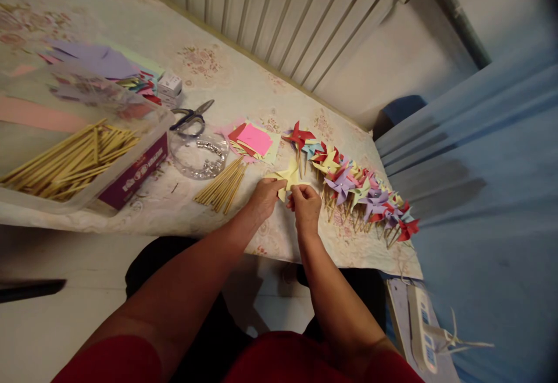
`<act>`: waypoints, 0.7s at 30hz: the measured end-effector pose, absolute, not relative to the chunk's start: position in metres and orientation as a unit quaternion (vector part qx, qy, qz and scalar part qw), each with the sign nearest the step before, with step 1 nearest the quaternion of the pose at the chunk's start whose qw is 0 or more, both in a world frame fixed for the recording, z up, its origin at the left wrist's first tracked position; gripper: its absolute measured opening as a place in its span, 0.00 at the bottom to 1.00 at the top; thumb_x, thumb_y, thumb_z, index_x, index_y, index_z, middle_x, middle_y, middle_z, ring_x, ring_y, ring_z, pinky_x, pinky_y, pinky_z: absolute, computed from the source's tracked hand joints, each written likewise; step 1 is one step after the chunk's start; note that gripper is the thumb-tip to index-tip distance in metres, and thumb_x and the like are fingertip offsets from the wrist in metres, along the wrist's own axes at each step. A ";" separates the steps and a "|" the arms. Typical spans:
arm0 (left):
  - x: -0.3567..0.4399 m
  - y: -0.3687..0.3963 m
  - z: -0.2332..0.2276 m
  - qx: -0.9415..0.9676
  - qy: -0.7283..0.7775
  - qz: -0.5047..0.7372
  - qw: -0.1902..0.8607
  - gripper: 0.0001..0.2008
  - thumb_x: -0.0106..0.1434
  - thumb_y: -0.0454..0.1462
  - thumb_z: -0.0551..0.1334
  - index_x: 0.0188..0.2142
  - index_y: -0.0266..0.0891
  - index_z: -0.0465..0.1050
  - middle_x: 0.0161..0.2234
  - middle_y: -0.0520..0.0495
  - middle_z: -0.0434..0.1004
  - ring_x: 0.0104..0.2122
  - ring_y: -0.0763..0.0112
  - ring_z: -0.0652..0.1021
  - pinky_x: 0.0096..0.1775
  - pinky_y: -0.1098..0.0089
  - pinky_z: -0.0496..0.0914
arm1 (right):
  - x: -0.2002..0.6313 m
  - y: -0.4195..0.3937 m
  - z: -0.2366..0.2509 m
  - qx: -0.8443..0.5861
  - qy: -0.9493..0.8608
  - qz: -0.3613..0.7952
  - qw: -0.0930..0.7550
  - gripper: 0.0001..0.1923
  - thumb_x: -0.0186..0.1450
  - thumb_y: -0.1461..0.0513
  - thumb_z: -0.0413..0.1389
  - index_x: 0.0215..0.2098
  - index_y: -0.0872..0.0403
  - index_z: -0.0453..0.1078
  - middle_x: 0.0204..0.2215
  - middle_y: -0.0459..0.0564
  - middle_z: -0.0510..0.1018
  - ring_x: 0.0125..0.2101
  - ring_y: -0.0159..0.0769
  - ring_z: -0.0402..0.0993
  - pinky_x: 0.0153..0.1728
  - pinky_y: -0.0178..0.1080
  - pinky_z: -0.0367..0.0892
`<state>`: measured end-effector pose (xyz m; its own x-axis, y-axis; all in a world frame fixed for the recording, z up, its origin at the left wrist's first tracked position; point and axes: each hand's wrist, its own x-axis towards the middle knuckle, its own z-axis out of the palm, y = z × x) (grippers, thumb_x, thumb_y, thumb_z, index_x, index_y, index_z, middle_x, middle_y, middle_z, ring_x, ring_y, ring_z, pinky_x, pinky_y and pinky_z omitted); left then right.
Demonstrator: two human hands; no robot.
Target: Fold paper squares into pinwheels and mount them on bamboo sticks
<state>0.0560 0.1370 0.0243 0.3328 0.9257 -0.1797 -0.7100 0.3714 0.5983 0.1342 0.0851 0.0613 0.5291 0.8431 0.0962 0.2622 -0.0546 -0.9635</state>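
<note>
Both hands work a yellow paper pinwheel (288,177) at the table's near edge. My left hand (264,196) pinches its left flap, and my right hand (305,205) grips its lower right part. Just right of it runs a row of finished pinwheels (354,184) in red, yellow, purple and blue, lying on their sticks. To the left of my hands lies a small bundle of wooden sticks (222,184). A stack of coloured paper squares (253,139) with a pink one on top sits behind the pinwheel.
A clear box of wooden sticks (70,159) fills the left side. Scissors (192,118), a clear round lid (198,153) and a small white box (169,85) lie mid-table. Purple paper (96,60) is far left. A radiator (279,17) stands behind; blue fabric (483,197) hangs right.
</note>
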 end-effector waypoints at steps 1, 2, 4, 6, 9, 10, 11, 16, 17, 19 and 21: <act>0.056 0.137 0.025 0.221 0.245 0.514 0.792 0.08 0.48 0.35 0.66 0.19 0.38 0.69 0.17 0.54 0.67 0.21 0.75 0.66 0.26 0.71 0.59 | 0.134 0.086 0.061 -0.679 -0.403 0.264 0.554 0.09 0.58 0.57 0.58 0.23 0.52 0.68 0.15 0.39 0.71 0.14 0.28 0.64 0.17 0.33 0.57; 0.056 0.136 0.026 0.228 0.238 0.510 0.795 0.08 0.49 0.35 0.66 0.19 0.38 0.68 0.18 0.54 0.66 0.20 0.75 0.65 0.26 0.71 0.59 | 0.133 0.087 0.061 -0.682 -0.398 0.263 0.554 0.10 0.58 0.57 0.58 0.22 0.52 0.68 0.15 0.38 0.70 0.14 0.28 0.64 0.17 0.33 0.57; 0.056 0.136 0.027 0.229 0.237 0.510 0.795 0.09 0.49 0.36 0.66 0.19 0.38 0.67 0.18 0.55 0.65 0.20 0.77 0.64 0.25 0.71 0.58 | 0.132 0.088 0.060 -0.689 -0.390 0.257 0.554 0.09 0.58 0.58 0.58 0.22 0.52 0.68 0.15 0.38 0.70 0.14 0.28 0.64 0.17 0.33 0.57; 0.056 0.135 0.028 0.224 0.252 0.516 0.788 0.09 0.49 0.35 0.66 0.19 0.38 0.66 0.17 0.56 0.64 0.19 0.77 0.63 0.24 0.72 0.57 | 0.133 0.089 0.058 -0.695 -0.384 0.252 0.553 0.09 0.57 0.58 0.57 0.22 0.52 0.68 0.14 0.38 0.70 0.14 0.29 0.64 0.18 0.33 0.57; 0.056 0.134 0.030 0.224 0.262 0.515 0.785 0.10 0.49 0.35 0.66 0.18 0.39 0.66 0.16 0.56 0.64 0.18 0.77 0.62 0.23 0.71 0.56 | 0.133 0.090 0.056 -0.697 -0.380 0.242 0.557 0.09 0.58 0.59 0.57 0.22 0.52 0.67 0.14 0.38 0.70 0.15 0.29 0.64 0.18 0.33 0.58; 0.056 0.134 0.031 0.224 0.260 0.513 0.787 0.09 0.49 0.35 0.66 0.18 0.39 0.67 0.16 0.56 0.64 0.18 0.77 0.62 0.23 0.71 0.56 | 0.133 0.091 0.055 -0.698 -0.379 0.240 0.558 0.09 0.58 0.59 0.57 0.22 0.52 0.67 0.14 0.38 0.69 0.15 0.29 0.64 0.19 0.33 0.58; 0.056 0.133 0.031 0.223 0.257 0.511 0.789 0.09 0.49 0.35 0.66 0.18 0.38 0.67 0.16 0.56 0.64 0.18 0.77 0.63 0.23 0.71 0.56 | 0.133 0.091 0.054 -0.699 -0.381 0.237 0.557 0.09 0.58 0.59 0.57 0.22 0.52 0.66 0.13 0.38 0.69 0.15 0.29 0.64 0.19 0.33 0.58; 0.055 0.133 0.035 0.214 0.266 0.509 0.790 0.10 0.49 0.35 0.67 0.18 0.38 0.66 0.16 0.56 0.64 0.17 0.77 0.63 0.22 0.71 0.56 | 0.133 0.090 0.053 -0.703 -0.395 0.218 0.549 0.08 0.59 0.60 0.57 0.22 0.52 0.67 0.14 0.38 0.69 0.16 0.29 0.64 0.21 0.33 0.59; 0.055 0.132 0.035 0.214 0.269 0.510 0.789 0.11 0.49 0.35 0.67 0.18 0.38 0.66 0.16 0.56 0.64 0.17 0.78 0.63 0.22 0.71 0.55 | 0.132 0.090 0.053 -0.701 -0.399 0.218 0.549 0.08 0.59 0.60 0.57 0.22 0.52 0.67 0.14 0.38 0.69 0.16 0.29 0.64 0.21 0.33 0.59; 0.055 0.132 0.035 0.216 0.269 0.509 0.788 0.11 0.49 0.35 0.67 0.18 0.38 0.66 0.16 0.56 0.64 0.16 0.78 0.63 0.21 0.71 0.55 | 0.132 0.089 0.053 -0.696 -0.409 0.219 0.549 0.09 0.59 0.60 0.57 0.22 0.52 0.67 0.14 0.38 0.69 0.16 0.29 0.64 0.21 0.33 0.59; 0.055 0.132 0.034 0.216 0.266 0.512 0.787 0.11 0.49 0.35 0.67 0.18 0.38 0.66 0.15 0.56 0.64 0.16 0.78 0.63 0.21 0.71 0.55 | 0.131 0.089 0.054 -0.693 -0.416 0.219 0.548 0.09 0.59 0.60 0.57 0.22 0.52 0.67 0.14 0.38 0.69 0.16 0.29 0.64 0.21 0.33 0.59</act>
<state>0.0553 0.1325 0.0343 0.3330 0.9218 -0.1983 -0.6917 0.3817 0.6130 0.1310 0.0891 0.0538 0.5590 0.8151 0.1520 0.3359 -0.0550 -0.9403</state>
